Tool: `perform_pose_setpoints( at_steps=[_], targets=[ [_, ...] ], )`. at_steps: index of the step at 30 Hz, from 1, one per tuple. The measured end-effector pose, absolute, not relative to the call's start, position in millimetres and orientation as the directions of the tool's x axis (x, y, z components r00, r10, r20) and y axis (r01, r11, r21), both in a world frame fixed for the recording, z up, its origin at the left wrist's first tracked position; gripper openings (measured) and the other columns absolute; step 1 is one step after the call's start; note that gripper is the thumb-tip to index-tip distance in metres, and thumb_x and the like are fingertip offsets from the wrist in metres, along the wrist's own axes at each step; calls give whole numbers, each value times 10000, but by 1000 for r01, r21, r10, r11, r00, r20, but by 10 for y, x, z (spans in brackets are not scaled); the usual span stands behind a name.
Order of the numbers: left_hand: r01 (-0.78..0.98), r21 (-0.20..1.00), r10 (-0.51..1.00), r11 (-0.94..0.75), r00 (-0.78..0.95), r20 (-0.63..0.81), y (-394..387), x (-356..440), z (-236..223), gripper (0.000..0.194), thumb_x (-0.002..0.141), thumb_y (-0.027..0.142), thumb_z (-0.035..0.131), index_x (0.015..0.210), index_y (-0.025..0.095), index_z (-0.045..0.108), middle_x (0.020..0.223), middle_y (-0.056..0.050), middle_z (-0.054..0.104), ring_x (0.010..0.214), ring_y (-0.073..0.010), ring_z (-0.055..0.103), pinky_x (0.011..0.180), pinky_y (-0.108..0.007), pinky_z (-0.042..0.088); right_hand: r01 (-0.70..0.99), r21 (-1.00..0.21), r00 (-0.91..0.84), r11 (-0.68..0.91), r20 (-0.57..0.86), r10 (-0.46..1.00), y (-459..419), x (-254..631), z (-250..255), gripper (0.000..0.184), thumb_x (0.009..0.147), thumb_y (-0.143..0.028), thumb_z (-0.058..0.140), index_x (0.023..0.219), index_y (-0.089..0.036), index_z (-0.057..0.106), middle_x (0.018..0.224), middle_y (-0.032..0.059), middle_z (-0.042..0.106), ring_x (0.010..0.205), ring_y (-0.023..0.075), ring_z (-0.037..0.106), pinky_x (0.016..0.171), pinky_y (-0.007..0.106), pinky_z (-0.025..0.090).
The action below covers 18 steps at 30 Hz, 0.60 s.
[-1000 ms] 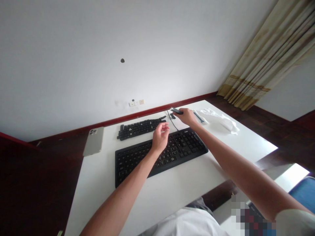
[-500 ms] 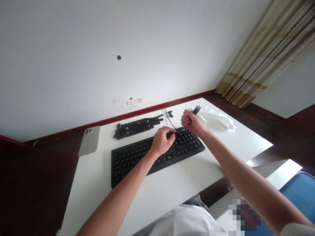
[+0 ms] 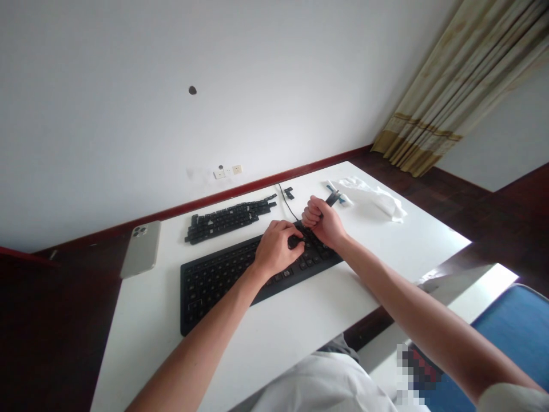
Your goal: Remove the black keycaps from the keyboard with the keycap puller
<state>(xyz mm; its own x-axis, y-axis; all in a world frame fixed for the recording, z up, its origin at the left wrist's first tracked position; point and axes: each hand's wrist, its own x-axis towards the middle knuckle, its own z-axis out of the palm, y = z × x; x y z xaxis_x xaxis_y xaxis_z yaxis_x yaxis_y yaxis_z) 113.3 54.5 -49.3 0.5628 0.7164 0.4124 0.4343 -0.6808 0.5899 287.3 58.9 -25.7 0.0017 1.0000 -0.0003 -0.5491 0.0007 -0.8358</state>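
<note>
A black keyboard [image 3: 223, 274] lies aslant on the white table, many of its key positions without caps. My left hand [image 3: 277, 249] rests over its right-middle part. The fingers of that hand curve down, the thumb and forefinger apart, with dark keyboard showing between them. My right hand [image 3: 323, 222] is a fist above the keyboard's upper right part, beside the left fingertips. It grips a slim dark tool [image 3: 333, 198] whose upper end sticks out above the fist. The tool's lower end is hidden, and its kind is unclear.
Loose black keycaps [image 3: 231, 220] lie in rows behind the keyboard, with several more [image 3: 289, 193] past the cable [image 3: 286, 203]. A phone [image 3: 142, 249] lies at the left edge. White crumpled tissue [image 3: 377, 200] and a white-and-blue item [image 3: 343, 198] lie at the right.
The view has shifted slightly. My right fist has come down closer to the keyboard and my left hand, the tool still in it. The thumb and forefinger of my left hand have spread a little.
</note>
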Motion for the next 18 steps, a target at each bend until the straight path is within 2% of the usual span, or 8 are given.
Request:
perform_pose_setpoints(
  at_steps=[12,18],
  targets=[
    [419,615,718,-668,578,386,565,1130,-484,152,866,105,713,947,228,750,1061,-32,719,1085,-248,606,1033,-417,523,-528,-849,1,-29,-36,999,578,2875,-276,575,915,-459,728,623,-232,288,548,-82,189,510,98,171,459,263,204],
    [442,579,712,-685,574,404,567,1135,-518,128,880,181,772,996,229,743,1054,-46,693,1085,-259,607,1023,-432,532,-476,-879,64,26,-6,998,560,2828,-266,578,889,-460,753,617,-233,296,533,-80,213,500,93,194,449,263,215]
  ],
)
